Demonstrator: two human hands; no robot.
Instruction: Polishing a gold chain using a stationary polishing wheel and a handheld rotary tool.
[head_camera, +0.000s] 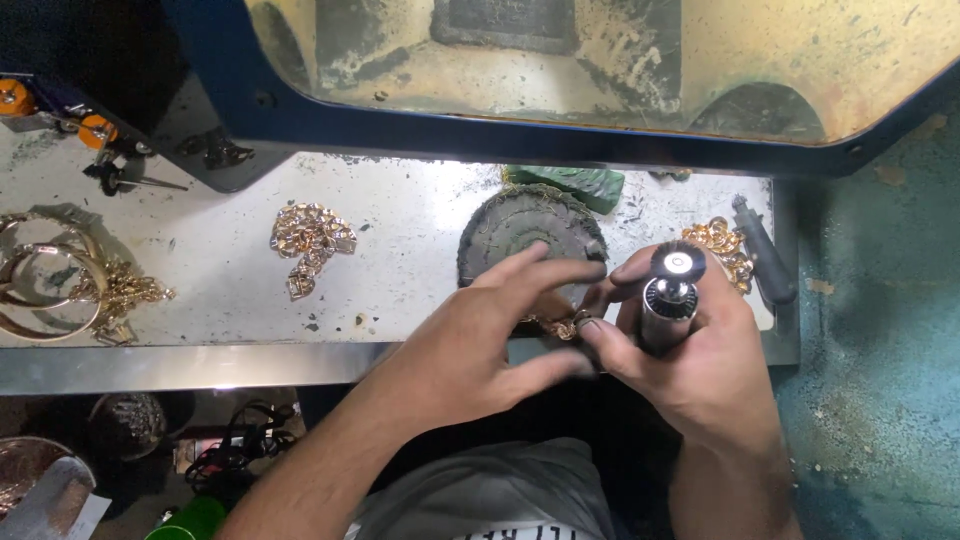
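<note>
I see my left hand (490, 335) spread, fingertips on a gold chain (565, 326); my right hand (690, 350) grips a rotary tool (670, 290) beside it, over a scuffed metal bench (400, 220), blue frame (520, 135) behind

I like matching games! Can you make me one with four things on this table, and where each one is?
Things:
1. chain pile
2. green block
3. rotary tool
4. bangles

Places:
A. in the right hand
B. at the table's far left edge
C. alone in the middle-left of the table
D. behind the round dark pad

Pairs: 1-C, 2-D, 3-A, 4-B
</note>
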